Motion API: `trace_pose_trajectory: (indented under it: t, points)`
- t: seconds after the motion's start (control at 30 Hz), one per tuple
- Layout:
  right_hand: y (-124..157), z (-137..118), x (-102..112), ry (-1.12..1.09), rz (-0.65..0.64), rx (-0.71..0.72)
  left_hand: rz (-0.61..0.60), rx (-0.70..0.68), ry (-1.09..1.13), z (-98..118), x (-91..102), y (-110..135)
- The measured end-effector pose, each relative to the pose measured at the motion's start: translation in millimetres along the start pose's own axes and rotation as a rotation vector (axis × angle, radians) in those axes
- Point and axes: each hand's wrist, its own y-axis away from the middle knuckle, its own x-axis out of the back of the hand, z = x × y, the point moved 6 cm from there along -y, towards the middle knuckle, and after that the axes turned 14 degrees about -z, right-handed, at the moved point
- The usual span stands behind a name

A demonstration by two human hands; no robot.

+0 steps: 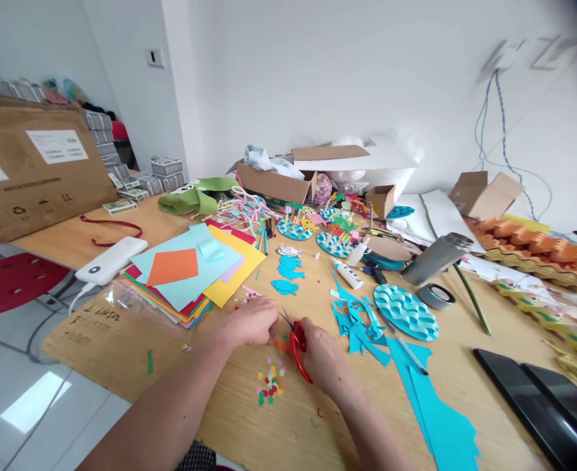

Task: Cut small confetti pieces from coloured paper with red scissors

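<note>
While red scissors [299,347] are clamped in the right hand [325,356], the orange scrap [281,343] pinched by the left hand [252,322] at 9 o'clock is probably best fed slowly.

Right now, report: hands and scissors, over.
Left hand pinches small orange paper scrap. Right hand grips red-handled metal scissors. Coloured paper dots scattered close by.

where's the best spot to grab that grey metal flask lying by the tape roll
Probably around the middle of the flask body, coming from above with fingers across its narrow width: it lies on its side, the round barrel is bare there, and the tape roll crowds its near side.
</note>
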Motion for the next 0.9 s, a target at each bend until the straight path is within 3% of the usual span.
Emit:
trace_pose_trajectory:
  t: [0.23,0.37,0.47,0.57,0.67,0.77,0.9]
  points:
    - [2.0,6.3,17.1,-0.106,0.126,-0.075,-0.090,-0.023,0.085,3.0,3.1,3.9]
    - [14.2,18.6,43.6,-0.471,0.476,-0.079,-0.092,-0.019,0.367,-1.4,8.1,3.7]
    - [22.2,20.5,55.1,-0.674,0.653,0.011,0.013,-0.063,0.783,-5.0,13.0,1.1]
    - [19.4,12.1,52.4,-0.818,0.581,0.115,0.121,-0.164,1.208,-6.0,14.2,-2.7]
    - [14.3,-1.5,41.9,-0.921,0.427,0.208,0.203,-0.194,1.476,-7.4,10.5,-6.9]
    - [11.6,-13.2,32.5,-0.972,0.311,0.296,0.263,-0.181,1.600,-6.5,6.6,-10.2]
    - [12.0,-10.6,30.6,-1.035,0.342,0.260,0.287,-0.173,1.631,-1.5,5.7,-11.1]
